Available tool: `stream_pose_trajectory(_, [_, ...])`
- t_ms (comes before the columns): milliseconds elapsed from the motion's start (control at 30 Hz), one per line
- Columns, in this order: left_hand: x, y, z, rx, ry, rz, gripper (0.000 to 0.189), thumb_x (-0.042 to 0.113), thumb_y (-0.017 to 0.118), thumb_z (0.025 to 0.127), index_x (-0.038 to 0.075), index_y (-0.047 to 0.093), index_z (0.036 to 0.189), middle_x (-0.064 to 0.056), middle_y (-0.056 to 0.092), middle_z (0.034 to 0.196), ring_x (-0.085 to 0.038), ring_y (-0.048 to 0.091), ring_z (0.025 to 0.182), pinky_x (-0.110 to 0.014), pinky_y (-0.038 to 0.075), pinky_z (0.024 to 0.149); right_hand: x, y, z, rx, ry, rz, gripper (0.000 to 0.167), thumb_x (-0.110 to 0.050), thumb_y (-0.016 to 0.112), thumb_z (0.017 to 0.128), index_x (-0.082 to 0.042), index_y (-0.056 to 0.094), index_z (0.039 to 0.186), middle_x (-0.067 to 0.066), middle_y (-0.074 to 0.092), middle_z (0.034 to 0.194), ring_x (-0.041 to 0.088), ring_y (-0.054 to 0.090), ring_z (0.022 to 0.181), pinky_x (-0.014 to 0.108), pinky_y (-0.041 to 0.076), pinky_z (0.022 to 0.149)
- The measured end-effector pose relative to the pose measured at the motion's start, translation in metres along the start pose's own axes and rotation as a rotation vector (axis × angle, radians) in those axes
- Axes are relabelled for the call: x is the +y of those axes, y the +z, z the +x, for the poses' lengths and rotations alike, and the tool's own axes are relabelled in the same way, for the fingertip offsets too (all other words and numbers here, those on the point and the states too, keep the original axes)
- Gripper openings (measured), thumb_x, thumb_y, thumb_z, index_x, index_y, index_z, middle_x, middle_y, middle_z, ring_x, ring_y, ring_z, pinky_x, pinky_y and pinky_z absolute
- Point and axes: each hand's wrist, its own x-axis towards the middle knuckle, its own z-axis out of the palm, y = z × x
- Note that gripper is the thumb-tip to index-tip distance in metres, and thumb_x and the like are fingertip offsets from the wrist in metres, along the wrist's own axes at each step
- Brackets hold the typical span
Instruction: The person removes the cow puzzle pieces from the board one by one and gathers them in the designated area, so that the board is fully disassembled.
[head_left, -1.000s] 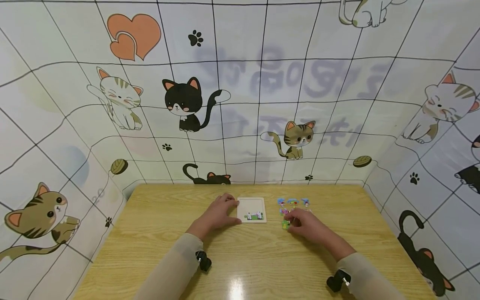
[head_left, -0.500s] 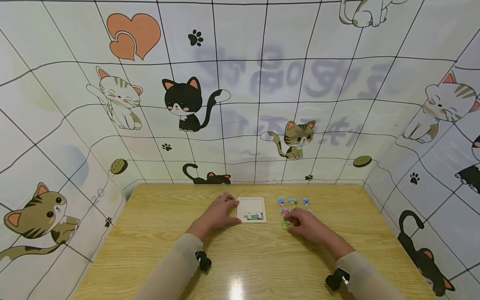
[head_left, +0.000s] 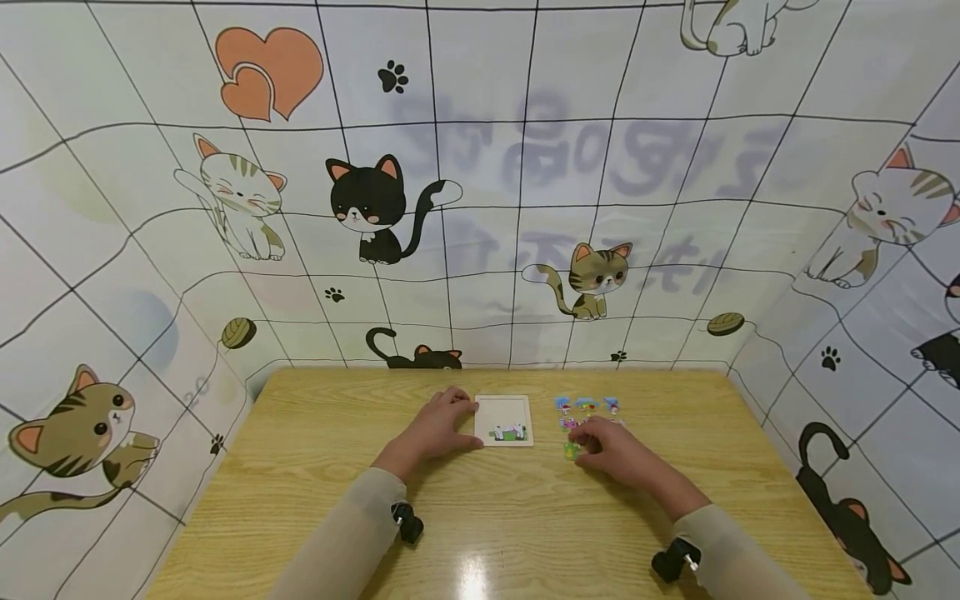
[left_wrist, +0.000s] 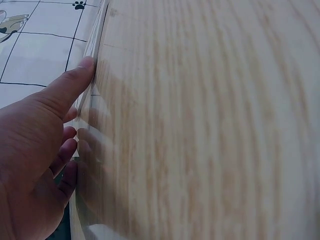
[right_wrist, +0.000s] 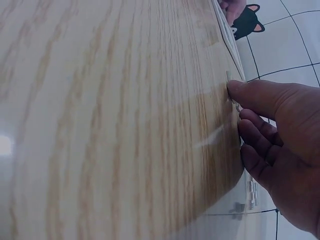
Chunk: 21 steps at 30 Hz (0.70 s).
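Note:
My left hand (head_left: 438, 427) rests at the left side of a white square puzzle tray (head_left: 498, 414). Its thumb touches the lower left corner and its fingers lie along the edge. Inside the tray, at the lower right, lie joined puzzle pieces (head_left: 510, 432) with green and white print. With thumb and index finger, my right hand (head_left: 618, 450) pinches a green puzzle piece (head_left: 572, 451) low at the tabletop. The hand covers part of that piece. In the right wrist view the thumb (right_wrist: 240, 90) sits at a thin edge, and the other fingers are curled near the wood.
Several loose puzzle pieces, among them a blue one (head_left: 587, 402) and a pink one (head_left: 567, 423), lie behind and beside the right hand. The wooden table (head_left: 480, 508) ends at a cat-print wall cloth (head_left: 487, 183).

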Motion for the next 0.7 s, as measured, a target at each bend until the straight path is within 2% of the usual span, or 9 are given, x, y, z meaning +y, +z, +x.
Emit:
stream_pose_trajectory(233, [0.001,-0.002,0.000,0.008,0.021,-0.004,0.075,0.051,0.089,0.094,0.017,0.064,0.156,-0.007,0.052,0.155,-0.033,0.049,0.142,-0.057,0.042,0.119,0.000,-0.001,0.000,0.012,-0.017,-0.006,0.033,-0.011,0.084,0.100,-0.002,0.074,0.130,0.003,0.066,0.110,0.016,0.059,0.094,0.033,0.052,0.080])
stream_pose_trajectory(433, [0.002,-0.003,-0.001,0.010,0.021,-0.007,0.076,0.051,0.089,0.094,0.017,0.064,0.156,-0.007,0.052,0.155,-0.033,0.048,0.142,-0.057,0.042,0.119,-0.011,-0.003,0.003,0.047,-0.060,0.030,0.033,-0.009,0.081,0.102,-0.001,0.073,0.133,0.010,0.068,0.117,0.019,0.062,0.096,0.033,0.055,0.079])
stream_pose_trajectory(700, [-0.002,0.000,0.000,0.005,0.014,0.001,0.077,0.053,0.088,0.094,0.017,0.064,0.157,-0.006,0.051,0.156,-0.032,0.048,0.143,-0.056,0.042,0.121,-0.030,0.005,0.025,0.028,-0.085,0.000,0.032,-0.015,0.081,0.103,-0.002,0.073,0.131,0.013,0.069,0.120,0.014,0.062,0.094,0.032,0.057,0.076])
